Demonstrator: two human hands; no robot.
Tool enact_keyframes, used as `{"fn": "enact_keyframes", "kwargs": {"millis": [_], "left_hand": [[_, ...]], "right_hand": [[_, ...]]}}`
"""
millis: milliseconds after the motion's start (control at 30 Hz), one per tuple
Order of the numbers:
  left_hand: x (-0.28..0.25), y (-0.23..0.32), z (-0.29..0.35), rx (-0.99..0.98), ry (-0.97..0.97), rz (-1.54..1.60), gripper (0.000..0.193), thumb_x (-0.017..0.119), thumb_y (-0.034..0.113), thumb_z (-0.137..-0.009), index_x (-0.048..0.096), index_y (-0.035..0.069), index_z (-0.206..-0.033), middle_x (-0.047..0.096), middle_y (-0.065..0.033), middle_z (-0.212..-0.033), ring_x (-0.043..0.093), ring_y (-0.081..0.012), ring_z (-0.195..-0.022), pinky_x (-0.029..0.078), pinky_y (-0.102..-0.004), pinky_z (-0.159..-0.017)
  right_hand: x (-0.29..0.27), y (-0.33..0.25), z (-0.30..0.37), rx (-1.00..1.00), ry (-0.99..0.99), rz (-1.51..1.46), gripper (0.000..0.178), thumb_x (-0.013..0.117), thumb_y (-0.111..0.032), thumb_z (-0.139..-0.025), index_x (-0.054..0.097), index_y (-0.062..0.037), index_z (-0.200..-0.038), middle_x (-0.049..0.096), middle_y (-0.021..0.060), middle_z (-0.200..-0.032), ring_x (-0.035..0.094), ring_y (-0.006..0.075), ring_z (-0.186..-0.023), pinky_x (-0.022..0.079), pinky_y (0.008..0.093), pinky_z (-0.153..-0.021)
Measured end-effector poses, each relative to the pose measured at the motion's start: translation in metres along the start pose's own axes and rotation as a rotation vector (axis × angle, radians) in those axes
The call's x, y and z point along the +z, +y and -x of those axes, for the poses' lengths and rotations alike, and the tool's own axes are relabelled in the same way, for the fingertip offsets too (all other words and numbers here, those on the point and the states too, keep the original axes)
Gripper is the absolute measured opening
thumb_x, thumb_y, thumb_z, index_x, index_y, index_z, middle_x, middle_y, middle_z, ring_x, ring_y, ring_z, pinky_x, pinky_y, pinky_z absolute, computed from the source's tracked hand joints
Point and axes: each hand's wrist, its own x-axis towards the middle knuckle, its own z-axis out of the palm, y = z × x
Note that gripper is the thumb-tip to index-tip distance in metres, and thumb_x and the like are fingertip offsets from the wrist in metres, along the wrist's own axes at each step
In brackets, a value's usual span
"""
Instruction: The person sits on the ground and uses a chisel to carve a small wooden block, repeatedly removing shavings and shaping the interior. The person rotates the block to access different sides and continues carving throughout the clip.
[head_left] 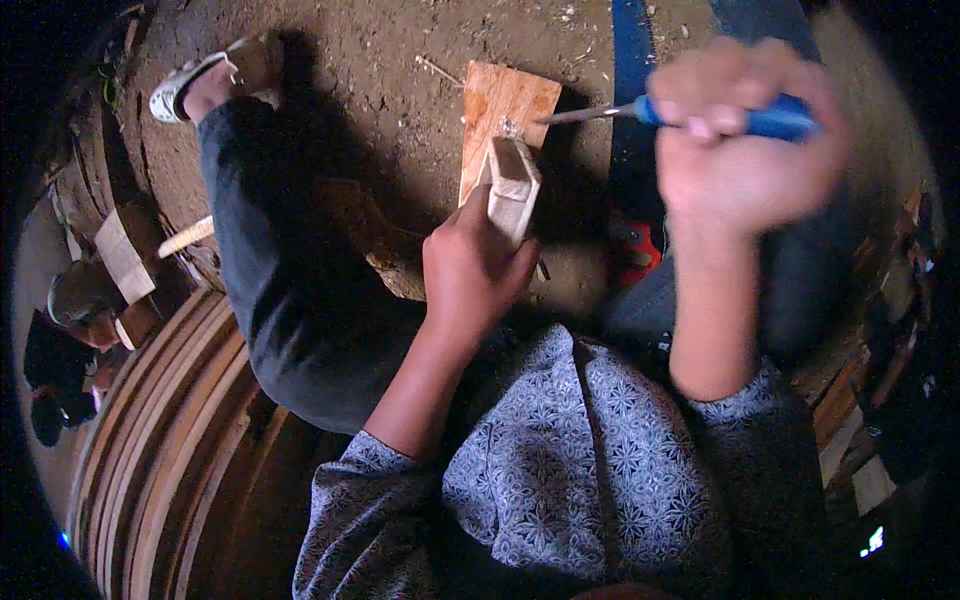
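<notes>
My left hand (475, 265) is closed around a pale wooden piece (513, 205) with a rectangular hollow in its upper end. Under that end lies a flat reddish-brown board (510, 90) on the ground, with light shavings where the two meet. My right hand (745, 140), blurred by motion, is raised at the right and wrapped round the blue handle of a screwdriver (590, 114). Its thin metal shaft points left, the tip appearing over the board's right edge, near the wooden piece. Whether the tip touches the board, I cannot tell.
A handsaw with a blue blade (632, 75) and red handle (640, 255) lies right of the board. Long wooden strips (165, 430) curve along the lower left. Another person (75, 345) is at the far left. Wood chips dot the dirt floor (380, 60).
</notes>
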Motion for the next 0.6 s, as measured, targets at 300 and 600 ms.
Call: {"fn": "enact_keyframes", "kwargs": {"millis": [300,600], "left_hand": [[-0.001,0.011,-0.002,-0.054,-0.084,-0.106,0.066,0.076,0.022,-0.067,0.049,0.004,-0.124,0.064,-0.0227,-0.079,0.064,-0.0411,-0.071,0.053,-0.0476,-0.065],[-0.005,0.02,-0.003,-0.091,-0.075,-0.066,0.05,0.077,0.016,-0.067,0.058,0.002,-0.11,0.065,-0.0224,-0.084,0.063,-0.0413,-0.077,0.052,-0.0443,-0.066]], "right_hand": [[-0.003,0.042,0.003,0.167,0.09,0.07,0.037,0.039,-0.035,-0.087,0.043,-0.0105,-0.06,0.035,0.0018,-0.046,0.032,0.0153,-0.041,0.03,0.0315,-0.047],[-0.005,0.053,0.012,0.021,0.043,0.189,0.036,0.038,-0.035,-0.088,0.044,-0.0106,-0.062,0.039,0.0027,-0.047,0.033,0.0164,-0.04,0.032,0.0323,-0.044]]}}
